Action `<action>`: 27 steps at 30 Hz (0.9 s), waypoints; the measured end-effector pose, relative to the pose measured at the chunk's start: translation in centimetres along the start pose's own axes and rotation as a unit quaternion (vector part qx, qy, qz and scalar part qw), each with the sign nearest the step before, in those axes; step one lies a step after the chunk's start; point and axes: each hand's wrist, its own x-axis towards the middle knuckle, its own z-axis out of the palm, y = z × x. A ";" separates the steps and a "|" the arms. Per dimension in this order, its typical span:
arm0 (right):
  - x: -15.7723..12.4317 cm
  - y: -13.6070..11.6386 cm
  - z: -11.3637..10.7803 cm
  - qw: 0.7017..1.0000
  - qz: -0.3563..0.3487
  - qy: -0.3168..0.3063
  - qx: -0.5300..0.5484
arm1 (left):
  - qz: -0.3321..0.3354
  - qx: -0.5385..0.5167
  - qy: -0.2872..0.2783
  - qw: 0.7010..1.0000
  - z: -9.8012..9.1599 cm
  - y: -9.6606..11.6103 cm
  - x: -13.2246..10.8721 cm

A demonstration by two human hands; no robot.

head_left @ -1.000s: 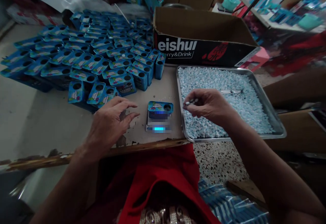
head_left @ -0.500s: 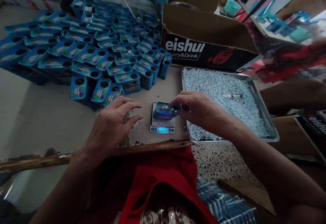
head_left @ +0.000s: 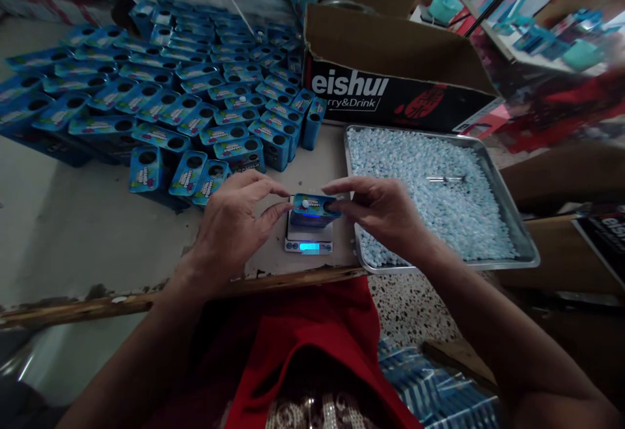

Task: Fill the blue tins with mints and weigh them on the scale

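A small blue candy box [head_left: 311, 209] with a round hole in its top sits just above a little white scale [head_left: 308, 239] with a lit display. My left hand [head_left: 234, 224] pinches the box's left end between thumb and fingers. My right hand [head_left: 385, 211] grips its right end the same way. A white pellet lies on the box's top. Right of the hands, a metal tray [head_left: 517, 217] holds a heap of pale blue and white pellets [head_left: 430, 181].
Several identical blue boxes [head_left: 161, 110] cover the table's left and far side. A black and brown cardboard carton [head_left: 390, 71] stands behind the tray. The worn table edge [head_left: 146, 299] runs just before my red clothing. More blue packs lie on the floor below.
My right hand left the tray, came to the box on the scale and took its right end. My left hand moved in from the left and took the other end.
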 end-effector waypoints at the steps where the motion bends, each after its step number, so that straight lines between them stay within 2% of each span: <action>1: -0.1 0.3 0.0 1.000 -0.017 0.016 -0.009 | 0.005 0.006 0.000 1.000 0.4 0.2 0.5; 3: -0.4 0.9 -0.8 0.997 -0.031 0.070 -0.027 | 0.017 0.023 -0.007 1.000 1.3 0.7 1.4; 6: -1.9 2.6 -3.7 0.982 0.019 0.139 -0.124 | 0.032 0.053 -0.021 0.998 2.0 1.2 2.4; 8: -3.4 4.4 -6.0 0.957 0.064 0.114 -0.260 | 0.046 0.060 -0.024 0.997 2.1 1.3 2.7; 11: -5.8 6.9 -8.2 0.885 0.127 0.035 -0.446 | 0.067 0.052 -0.026 0.996 2.2 1.0 2.8; 13: -6.8 8.0 -8.6 0.845 0.169 0.009 -0.507 | 0.069 0.044 -0.023 0.996 2.5 1.1 2.8; 16: -6.6 8.6 -7.9 0.819 0.205 -0.017 -0.535 | 0.081 0.027 -0.027 0.996 3.1 2.2 3.1; 18: -5.6 8.6 -7.3 0.819 0.200 -0.026 -0.538 | 0.092 0.018 -0.043 0.995 3.5 3.2 3.4; 21: -3.8 8.9 -7.1 0.842 0.172 -0.052 -0.509 | 0.079 0.027 -0.053 0.995 3.3 4.1 3.6; 24: -3.1 9.8 -8.3 0.881 0.157 -0.070 -0.441 | 0.059 0.038 -0.022 0.997 1.9 3.5 3.1; 27: -3.2 10.7 -9.8 0.934 0.160 -0.018 -0.319 | 0.041 0.048 0.011 0.998 0.2 2.2 2.2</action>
